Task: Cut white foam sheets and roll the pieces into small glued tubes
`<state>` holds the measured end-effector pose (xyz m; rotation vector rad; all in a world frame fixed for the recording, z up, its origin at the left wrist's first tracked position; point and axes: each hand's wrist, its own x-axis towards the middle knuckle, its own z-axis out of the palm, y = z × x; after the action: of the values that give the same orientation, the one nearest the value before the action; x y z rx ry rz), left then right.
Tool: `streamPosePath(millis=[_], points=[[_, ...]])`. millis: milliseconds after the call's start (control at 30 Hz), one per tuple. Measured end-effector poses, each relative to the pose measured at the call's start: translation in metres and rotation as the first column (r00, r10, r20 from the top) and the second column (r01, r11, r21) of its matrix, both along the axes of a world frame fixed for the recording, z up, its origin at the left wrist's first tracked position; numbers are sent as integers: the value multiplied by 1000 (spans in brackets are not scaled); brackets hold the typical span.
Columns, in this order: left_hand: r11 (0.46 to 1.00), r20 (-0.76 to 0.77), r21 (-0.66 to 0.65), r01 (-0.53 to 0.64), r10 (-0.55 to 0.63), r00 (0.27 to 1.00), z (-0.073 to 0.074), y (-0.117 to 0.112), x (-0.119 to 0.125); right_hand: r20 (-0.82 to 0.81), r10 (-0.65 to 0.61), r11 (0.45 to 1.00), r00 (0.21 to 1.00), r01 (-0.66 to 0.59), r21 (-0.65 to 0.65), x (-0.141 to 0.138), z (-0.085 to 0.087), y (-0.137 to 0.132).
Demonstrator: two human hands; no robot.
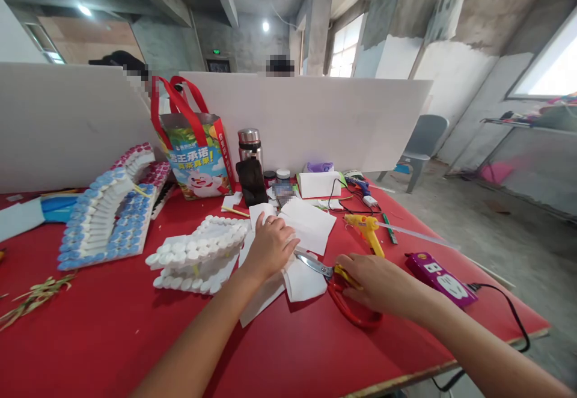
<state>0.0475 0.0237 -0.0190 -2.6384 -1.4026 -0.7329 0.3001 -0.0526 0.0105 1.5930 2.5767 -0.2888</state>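
Observation:
Sheets of white paper lie in a loose overlapping pile in front of me. My left hand is closed on the paper, fingers bent over it. In my right hand is a pair of scissors with red and yellow handles. Its blades point left, onto the paper beside my left fingertips; whether they are cutting is not clear. Left of the pile stands a white model edged with rows of white rounded pieces.
A blue-and-white model, a shopping bag, a thermos and a black case stand behind. On the right are a yellow glue gun, a green cutter and a purple corded box. White boards border the red table.

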Motion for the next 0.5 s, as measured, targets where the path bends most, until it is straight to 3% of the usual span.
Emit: streamPosePath(millis=[167,333,500], points=[[1000,-59,-23,-6,5,998,6,0,-12,54,19,1000,998,-19,9,-9,-5,1],[985,44,-156,-74,82,996,-7,-3,-16,12,14,999,1000,-15,33,0,-18,-7],[991,17,-96,-90,92,996,-12,-3,-17,68,-91,996,994,90,17,9,-1,-9]])
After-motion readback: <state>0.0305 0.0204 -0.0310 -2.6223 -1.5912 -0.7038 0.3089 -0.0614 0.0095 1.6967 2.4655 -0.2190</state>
